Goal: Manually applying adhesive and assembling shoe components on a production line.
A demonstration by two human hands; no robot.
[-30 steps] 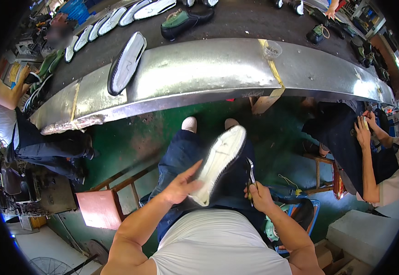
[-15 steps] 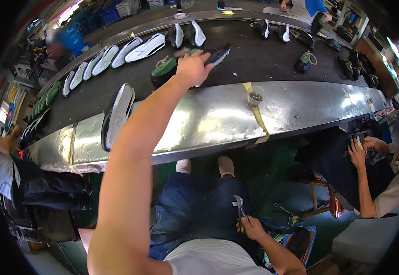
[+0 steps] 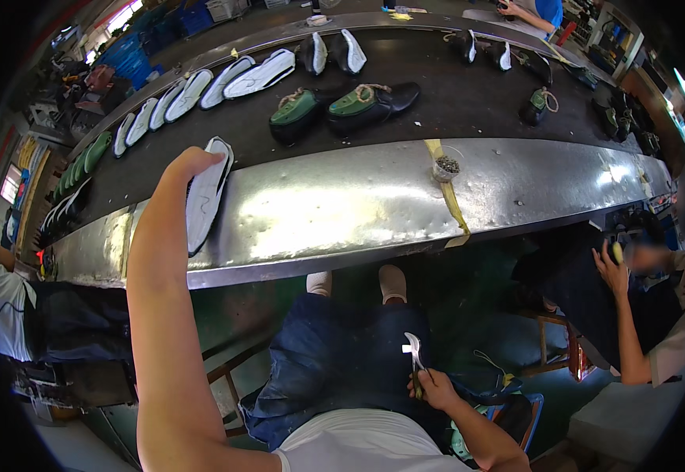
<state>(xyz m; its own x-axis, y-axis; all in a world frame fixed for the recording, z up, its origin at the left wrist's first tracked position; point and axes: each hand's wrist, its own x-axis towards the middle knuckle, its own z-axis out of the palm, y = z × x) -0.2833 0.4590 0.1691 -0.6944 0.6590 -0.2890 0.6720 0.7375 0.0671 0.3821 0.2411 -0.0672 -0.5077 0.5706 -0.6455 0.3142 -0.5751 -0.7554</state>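
Note:
My left hand (image 3: 197, 162) grips the far end of a shoe upper on a last (image 3: 204, 200), which stands on its side on the metal ledge with its white sole facing right. The thumb lies on the sole's edge; the other fingers are mostly hidden behind it. Over my lap, my right hand (image 3: 437, 389) is closed round the handles of a pair of lasting pincers (image 3: 415, 350), their curved metal head pointing up. Two black shoes on green lasts, one left (image 3: 298, 116) and one right (image 3: 372, 106), lie side by side on the dark belt beyond the ledge.
A row of white-soled shoes (image 3: 189, 96) lines the belt's far left. A small cup of nails (image 3: 445, 167) sits on the ledge by a yellow tape strip (image 3: 458, 208). A co-worker's hand (image 3: 614, 267) is at the right; another person sits left.
My left hand has left the black shoe, now resting on the belt beside its neighbour, and moved left and nearer to grasp the white-soled shoe on the ledge. My right hand keeps the pincers.

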